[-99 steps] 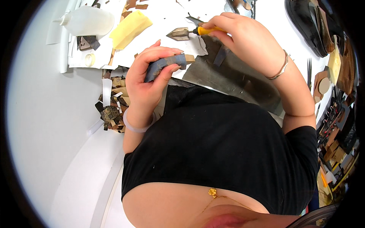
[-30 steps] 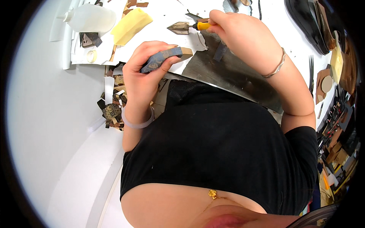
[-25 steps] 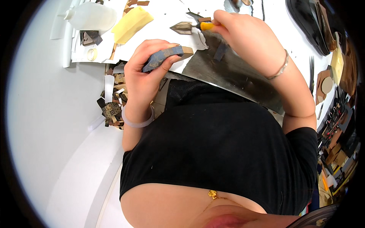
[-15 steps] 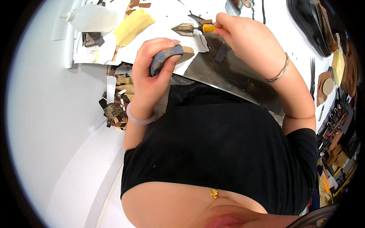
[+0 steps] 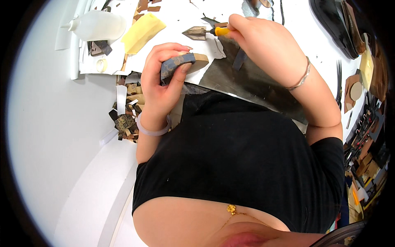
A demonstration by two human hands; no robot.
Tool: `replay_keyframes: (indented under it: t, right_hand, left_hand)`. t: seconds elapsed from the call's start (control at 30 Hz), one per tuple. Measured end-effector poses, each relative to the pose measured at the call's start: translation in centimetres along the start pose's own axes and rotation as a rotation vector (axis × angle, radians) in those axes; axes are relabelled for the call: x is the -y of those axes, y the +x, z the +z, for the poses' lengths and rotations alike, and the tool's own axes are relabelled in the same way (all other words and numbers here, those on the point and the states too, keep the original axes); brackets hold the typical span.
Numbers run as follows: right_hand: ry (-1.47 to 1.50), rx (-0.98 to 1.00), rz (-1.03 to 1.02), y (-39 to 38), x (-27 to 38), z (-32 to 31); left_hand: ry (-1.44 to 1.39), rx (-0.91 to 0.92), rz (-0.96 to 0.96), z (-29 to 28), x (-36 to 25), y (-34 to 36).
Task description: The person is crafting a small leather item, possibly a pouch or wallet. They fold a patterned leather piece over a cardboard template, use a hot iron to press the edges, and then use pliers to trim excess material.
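My left hand [image 5: 157,84] is wrapped round a small curved block [image 5: 176,66] with a blue patterned covering and a tan end face. The thumb presses on its near side and the fingers lie over its far side. In my right hand [image 5: 261,43] is a tool with a yellow handle [image 5: 222,31], pinched near its end. Its wide, pointed metal head [image 5: 195,33] lies level and aims left, just beyond the block and apart from it. A dark strip [image 5: 238,59] lies on the dark glossy board [image 5: 255,84] below my right hand.
A squeeze bottle [image 5: 98,25], a folded yellow cloth [image 5: 144,33] and a tape roll [image 5: 101,65] are at the far left. Scraps [image 5: 127,119] fill a space below the table's left edge. Black shoes [image 5: 333,26], a fork [image 5: 339,80] and a tan disc [image 5: 356,90] are at the right.
The block has tilted and moved slightly down and left with my left hand. My right hand and the tool have shifted a little to the left. Both grips stay the same.
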State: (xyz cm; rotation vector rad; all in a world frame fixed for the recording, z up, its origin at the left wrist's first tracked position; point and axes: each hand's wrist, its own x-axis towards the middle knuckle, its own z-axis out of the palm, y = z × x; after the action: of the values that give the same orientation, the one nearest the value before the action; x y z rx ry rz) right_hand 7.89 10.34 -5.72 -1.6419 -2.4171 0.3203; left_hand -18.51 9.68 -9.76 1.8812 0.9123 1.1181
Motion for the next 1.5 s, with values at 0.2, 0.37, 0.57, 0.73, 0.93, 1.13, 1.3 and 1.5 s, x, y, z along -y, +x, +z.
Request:
replay_keyframes:
  t: [0.2,0.37,0.57,0.73,0.93,1.13,1.3,1.5]
  right_hand:
    - [0.004,0.024,-0.010,-0.1,-0.8,-0.2]
    - [0.039,0.012,-0.018,-0.6,-2.1,-0.1]
    - [-0.016,0.014,-0.073,0.0,-1.4,0.2]
    - [-0.045,0.055,-0.081,-0.5,-0.8,-0.7]
    - [-0.041,-0.051,-0.152,1.4,0.2,0.8]
    - [0.094,-0.046,0.122,-0.2,-0.1,-1.9]
    - [0.766,-0.145,0.337,-2.2,-0.6,-3.7]
    - [1.070,0.036,0.407,-3.6,-1.7,-3.4]
  left_hand:
    - [0.004,0.024,-0.020,-0.3,-0.3,0.0]
    - [-0.002,0.029,-0.039,-0.4,-0.1,0.0]
    - [-0.007,0.031,-0.042,-0.1,-0.4,-0.7]
    - [-0.004,0.011,-0.048,0.0,-0.7,-1.2]
    - [0.030,0.002,-0.021,0.3,-1.2,-1.6]
    - [0.024,-0.050,-0.054,0.5,-1.4,-2.0]
    - [-0.026,-0.072,-0.097,0.5,-0.7,-1.8]
    - [-0.036,-0.058,-0.126,0.2,-0.3,-1.3]
